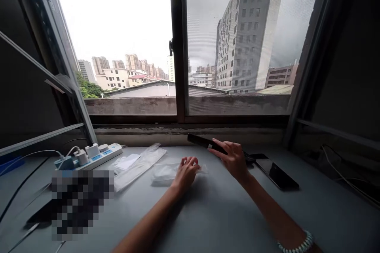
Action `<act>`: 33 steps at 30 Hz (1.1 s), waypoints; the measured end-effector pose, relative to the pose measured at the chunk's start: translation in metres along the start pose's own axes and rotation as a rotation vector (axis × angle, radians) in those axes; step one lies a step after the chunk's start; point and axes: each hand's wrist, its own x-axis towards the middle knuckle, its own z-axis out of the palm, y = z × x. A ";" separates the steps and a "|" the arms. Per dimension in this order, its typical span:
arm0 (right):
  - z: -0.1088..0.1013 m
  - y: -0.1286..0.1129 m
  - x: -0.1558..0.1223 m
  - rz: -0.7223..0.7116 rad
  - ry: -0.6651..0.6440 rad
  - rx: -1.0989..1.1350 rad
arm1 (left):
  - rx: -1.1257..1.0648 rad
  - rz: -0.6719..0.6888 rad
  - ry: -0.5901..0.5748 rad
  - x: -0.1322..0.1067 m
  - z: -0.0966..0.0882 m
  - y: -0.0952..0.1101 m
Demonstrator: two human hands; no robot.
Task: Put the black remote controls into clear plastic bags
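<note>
My right hand (233, 158) holds a black phone (202, 141) tilted up above the grey table (225, 213), fingers wrapped along its edge, near the window sill. My left hand (186, 172) rests on the table with fingers curled on a small clear plastic wrapper (166, 174). A beaded bracelet (297, 245) sits on my right wrist.
A second black phone (277, 174) lies flat to the right. Clear plastic bags (138, 166) lie left of my hands. A white power strip (90, 156) with plugs and cables stands at the far left. A blurred patch (81, 203) covers something. Cables (344, 178) run at the right.
</note>
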 end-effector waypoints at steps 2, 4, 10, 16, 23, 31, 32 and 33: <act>-0.004 0.001 0.001 -0.040 0.038 -0.020 | -0.006 -0.004 0.041 0.007 -0.001 -0.001; -0.007 0.002 0.002 -0.058 0.082 -0.033 | -0.005 0.010 0.088 0.009 -0.008 -0.006; -0.011 0.004 0.003 0.033 0.261 -0.035 | 0.085 0.025 0.401 0.003 -0.038 -0.033; -0.012 0.004 0.000 0.090 0.242 0.139 | 0.106 -0.040 0.382 0.006 -0.040 -0.038; -0.006 -0.004 -0.004 0.192 0.100 0.470 | 0.025 -0.061 0.183 0.002 -0.020 -0.027; 0.000 -0.009 0.003 1.197 0.291 0.922 | -0.081 -0.173 0.160 0.000 -0.016 -0.025; 0.000 -0.007 0.003 1.289 0.311 0.947 | -0.080 -0.177 0.164 0.000 -0.015 -0.024; 0.001 -0.004 0.003 1.356 0.321 0.966 | -0.077 -0.179 0.169 0.000 -0.015 -0.024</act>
